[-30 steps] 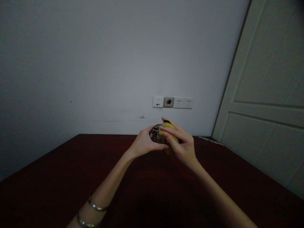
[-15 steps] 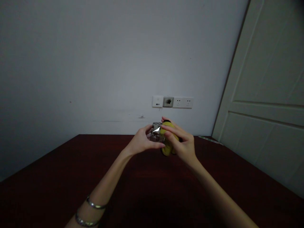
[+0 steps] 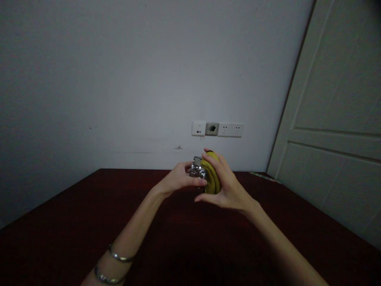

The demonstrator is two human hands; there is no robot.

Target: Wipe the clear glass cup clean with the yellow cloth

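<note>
Moved since earlier frame: right hand (image 3: 229, 195) has swung outward and now cups the yellow plush object (image 3: 212, 177) from the side, palm more open, instead of lying across the top of the foil packet (image 3: 198, 170).

Left hand (image 3: 176, 178): grasping; fingers curl around the foil packet from the near side, thumb lying across its lower edge.

Right hand: grasping; fingers wrap over the yellow plush object, thumb spread below it.

Foil packet: crinkled, silver, held upright in the left hand, pressed against the yellow plush object.

Yellow plush object: soft-looking, folded or curved; exact kind cannot be told; a dark patch shows at its top.

Position of both items: between the hands, held up over the far part of the table, in front of the wall.

Table (image 3: 89, 226): dark red top, reaching the wall.

Left forearm: two silver bangles (image 3: 118, 257) near the wrist end of the sleeve-free arm.

Wall fittings: white socket strip (image 3: 217, 129) above the hands.

Door (image 3: 330, 119): cream panelled, at right beside the table.

Pale strip (image 3: 264, 177): lying on the table's far right corner.
</note>
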